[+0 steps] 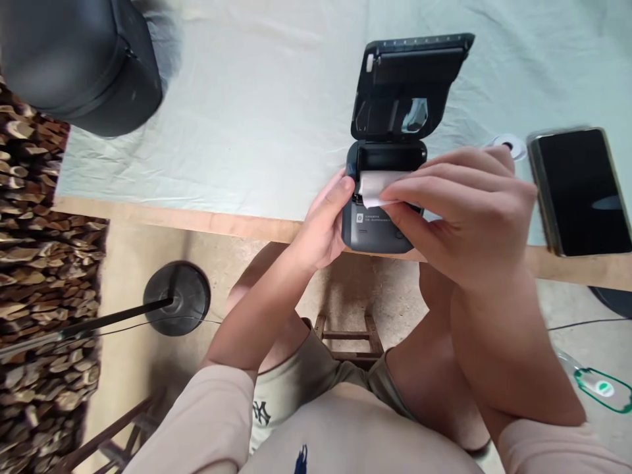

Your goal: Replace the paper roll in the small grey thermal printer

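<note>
A small dark grey printer [378,230] sits at the near edge of the table [257,131], its lid [409,85] flipped up and back. A white paper roll [372,184] lies in the open compartment. My left hand [323,224] grips the printer's left side, thumb on its top edge. My right hand [459,210] pinches the loose end of the paper roll between thumb and fingers, over the printer's right half.
A black phone [580,191] lies at the right, with a small white ring-shaped spool [508,145] just beside it. A black case [79,62] stands at the far left. Below are a round stand base [178,296] and a wooden stool [348,336].
</note>
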Tool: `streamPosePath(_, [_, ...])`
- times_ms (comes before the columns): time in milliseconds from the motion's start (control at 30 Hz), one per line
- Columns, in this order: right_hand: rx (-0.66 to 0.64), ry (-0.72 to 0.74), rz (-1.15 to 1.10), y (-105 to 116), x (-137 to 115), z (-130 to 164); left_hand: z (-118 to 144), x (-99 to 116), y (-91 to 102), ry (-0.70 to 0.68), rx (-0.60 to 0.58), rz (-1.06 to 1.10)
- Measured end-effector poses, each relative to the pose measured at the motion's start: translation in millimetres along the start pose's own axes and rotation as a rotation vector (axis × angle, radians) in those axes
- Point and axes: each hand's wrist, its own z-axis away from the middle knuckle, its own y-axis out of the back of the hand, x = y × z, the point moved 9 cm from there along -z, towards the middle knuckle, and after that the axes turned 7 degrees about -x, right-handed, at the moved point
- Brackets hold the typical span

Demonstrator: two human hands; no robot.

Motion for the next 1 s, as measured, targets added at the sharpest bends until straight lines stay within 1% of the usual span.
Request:
streamPosePath(100, [-0.151,0.050,-0.106,-7,-3,-1,2,2,3.5,0.013,0.022,-0.041])
streamPosePath(133, [-0.176,0.059,-0.159,-7,-2,-1,3,2,5.3,0.015,0.034,-0.071])
streamPosePath(167, [-0.165,0.063,-0.217,-3,1,-1,4,3,6.6,0.016,0.041,-0.103])
streamPosePath(200, [-0.085,0.058,-0.269,5,7,-1,4,3,7.5,0.013,0.038,-0.135])
streamPosePath(267, [0.124,0.005,-0.319,24,27,4,3,1,5.6,0.026,-0.022,-0.193])
streamPosePath(300, [0.183,-0.024,-0.316,28,37,8,1,0,4.7,0.029,-0.056,-0.222])
streamPosePath(333, [0.199,-0.052,-0.301,28,45,10,0,-1,4.2,0.026,-0.087,-0.249])
streamPosePath(367, [0.172,-0.078,-0.284,25,51,12,-1,-2,4.2,0.023,-0.111,-0.271])
streamPosePath(400, [0.115,-0.101,-0.283,19,56,12,-2,-3,5.0,0.023,-0.127,-0.287])
streamPosePath(433, [0.062,-0.118,-0.301,13,58,12,-2,-4,6.5,0.026,-0.131,-0.297])
streamPosePath(467, [0.037,-0.138,-0.327,9,59,13,-2,-4,8.5,0.030,-0.127,-0.301])
streamPosePath(533, [0.039,-0.182,-0.383,4,59,12,-2,-4,11.8,0.037,-0.117,-0.300])
streamPosePath(633, [0.103,-0.177,-0.488,3,56,11,1,0,13.0,0.015,-0.096,-0.289])
streamPosePath(700, [0.088,-0.193,-0.548,-4,60,11,5,2,9.9,0.002,-0.080,-0.276])
streamPosePath(833, [-0.110,-0.270,-0.561,-30,74,12,10,7,0.6,-0.033,-0.013,-0.201])
streamPosePath(900, [-0.170,-0.273,-0.593,-37,76,13,11,7,-1.5,-0.050,0.017,-0.134])
streamPosePath(1000, [-0.242,-0.299,-0.667,-42,74,14,12,3,1.2,-0.028,0.055,-0.056])
